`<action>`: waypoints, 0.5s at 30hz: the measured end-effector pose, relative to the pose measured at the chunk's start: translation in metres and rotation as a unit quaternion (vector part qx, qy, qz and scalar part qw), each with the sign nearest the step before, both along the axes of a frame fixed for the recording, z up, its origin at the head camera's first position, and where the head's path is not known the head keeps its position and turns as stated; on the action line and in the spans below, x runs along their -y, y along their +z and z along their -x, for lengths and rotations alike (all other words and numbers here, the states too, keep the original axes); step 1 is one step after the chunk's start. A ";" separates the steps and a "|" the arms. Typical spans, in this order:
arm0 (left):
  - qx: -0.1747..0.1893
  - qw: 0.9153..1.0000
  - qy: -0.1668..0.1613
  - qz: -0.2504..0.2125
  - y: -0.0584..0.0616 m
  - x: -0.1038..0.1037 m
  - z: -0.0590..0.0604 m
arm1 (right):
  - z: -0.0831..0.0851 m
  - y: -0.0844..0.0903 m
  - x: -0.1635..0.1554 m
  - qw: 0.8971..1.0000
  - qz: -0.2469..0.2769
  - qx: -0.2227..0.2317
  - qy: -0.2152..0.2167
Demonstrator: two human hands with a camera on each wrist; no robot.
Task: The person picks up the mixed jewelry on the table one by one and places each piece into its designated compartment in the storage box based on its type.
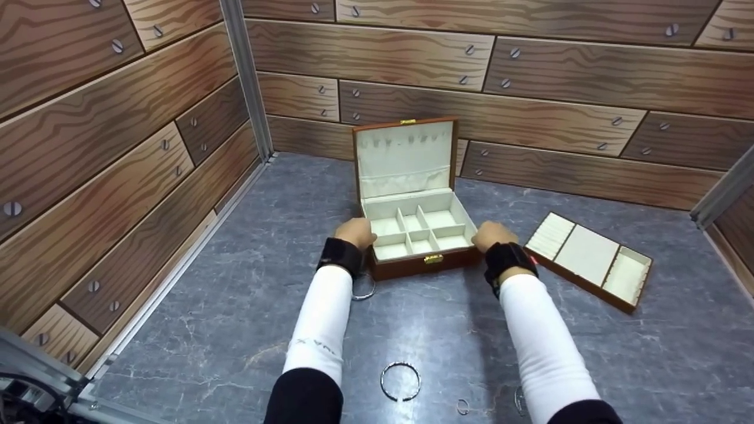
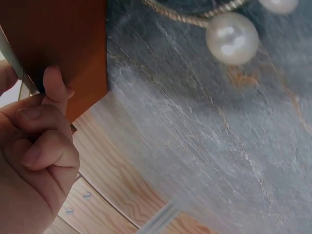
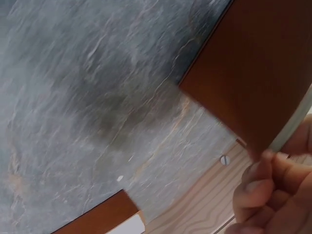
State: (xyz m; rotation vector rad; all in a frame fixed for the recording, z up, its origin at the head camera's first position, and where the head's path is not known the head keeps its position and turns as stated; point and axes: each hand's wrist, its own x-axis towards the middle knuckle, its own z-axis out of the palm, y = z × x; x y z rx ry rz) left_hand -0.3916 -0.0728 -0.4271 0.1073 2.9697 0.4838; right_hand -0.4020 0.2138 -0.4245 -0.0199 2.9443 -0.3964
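Note:
An open brown jewelry box [image 1: 412, 268] with cream compartments stands on the grey marble-look table, its lid [image 1: 405, 150] upright. My left hand [image 1: 356, 232] grips the box's left wall. In the left wrist view the curled fingers [image 2: 53, 85] press on the brown side [image 2: 58, 39] and the thumb sits over the rim. My right hand [image 1: 492, 234] holds the right wall. The right wrist view shows its fingertips [image 3: 261, 168] on the brown side [image 3: 253, 73] just under the rim.
A removed cream-lined tray [image 1: 589, 259] lies to the right of the box. A silver bangle [image 1: 400, 381], a small ring [image 1: 463, 406] and another bracelet [image 1: 364, 291] lie near me. A pearl necklace [image 2: 231, 38] lies left of the box. Wood-pattern walls enclose the table.

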 end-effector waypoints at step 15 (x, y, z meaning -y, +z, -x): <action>-0.016 0.999 0.006 -0.027 -0.007 -0.007 -0.002 | -0.032 0.006 -0.017 0.998 0.006 0.037 0.045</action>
